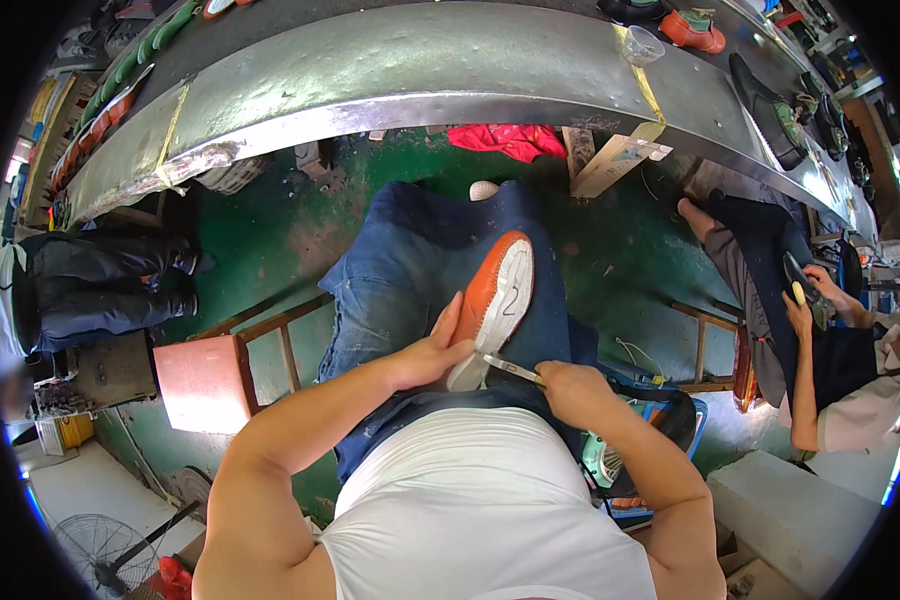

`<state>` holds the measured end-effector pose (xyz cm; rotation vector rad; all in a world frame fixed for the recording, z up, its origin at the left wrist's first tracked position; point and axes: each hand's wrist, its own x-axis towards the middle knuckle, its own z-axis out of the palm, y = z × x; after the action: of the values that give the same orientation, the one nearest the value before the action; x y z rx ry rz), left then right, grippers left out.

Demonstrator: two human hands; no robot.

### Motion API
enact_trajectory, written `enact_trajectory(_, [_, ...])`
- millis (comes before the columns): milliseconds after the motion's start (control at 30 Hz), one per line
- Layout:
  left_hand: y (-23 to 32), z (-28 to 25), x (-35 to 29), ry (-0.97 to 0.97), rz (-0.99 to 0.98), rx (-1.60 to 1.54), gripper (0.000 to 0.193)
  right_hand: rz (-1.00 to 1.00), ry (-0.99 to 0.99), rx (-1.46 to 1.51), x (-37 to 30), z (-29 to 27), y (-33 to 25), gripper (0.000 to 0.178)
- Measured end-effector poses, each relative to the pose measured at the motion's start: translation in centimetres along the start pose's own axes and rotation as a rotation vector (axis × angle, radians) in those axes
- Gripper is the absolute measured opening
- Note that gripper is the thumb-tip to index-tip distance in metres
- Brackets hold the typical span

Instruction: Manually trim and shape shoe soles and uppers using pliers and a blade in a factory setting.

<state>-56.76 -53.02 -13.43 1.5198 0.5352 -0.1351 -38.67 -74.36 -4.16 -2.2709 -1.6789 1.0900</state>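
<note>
Orange shoe [495, 300] points toe-away, left hand [432, 352] clamping its heel, right hand [570, 388] gripping scissors [510, 368].

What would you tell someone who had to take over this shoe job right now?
Left hand: steadies the orange shoe, white sole up, on the lap.
Right hand: grips a thin metal tool, tip at the sole's heel edge.
Done: cannot tell how much edge is worked.
Left: the sole's edge, judging by the tool's place.
Nearby: more shoes on the long metal bench; another person sits on the right.
</note>
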Motion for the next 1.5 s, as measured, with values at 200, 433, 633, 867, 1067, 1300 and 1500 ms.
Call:
enact_trajectory(200, [0.8,1.3,-0.9,0.088,-0.072,0.152,0.093,0.024,0.039,0.409,0.2,-4.4,-0.4,0.03])
enact_trajectory(433, [1.2,0.5,-0.9,-0.024,-0.1,0.01,0.103,0.085,0.07,0.303,3.2,-1.4,-1.9,0.035])
enact_trajectory(633, [0.9,-0.4,-0.8,-0.092,-0.031,0.034,0.112,-0.052,0.192,0.29,2.4,-0.2,-2.3,0.036])
enact_trajectory(867, [4.3,-3.0,-2.6,-0.025,0.015,-0.337,0.086,0.029,0.193,0.592,1.5,-2.6,1.3,0.032])
enact_trajectory(1067, [15.3,-10.6,-6.2,0.034,0.241,-0.537,0.082,-0.055,0.554,0.47,3.4,-11.2,3.1,0.031])
enact_trajectory(1300, [33.2,-21.3,6.9,0.224,0.366,-0.296,0.082,-0.451,1.047,-0.264,17.0,-26.3,6.9,0.043])
enact_trajectory(1500, [42.0,-27.9,26.9,0.37,0.245,-0.045,0.083,-0.429,0.993,-0.232,26.5,-31.8,9.2,0.039])
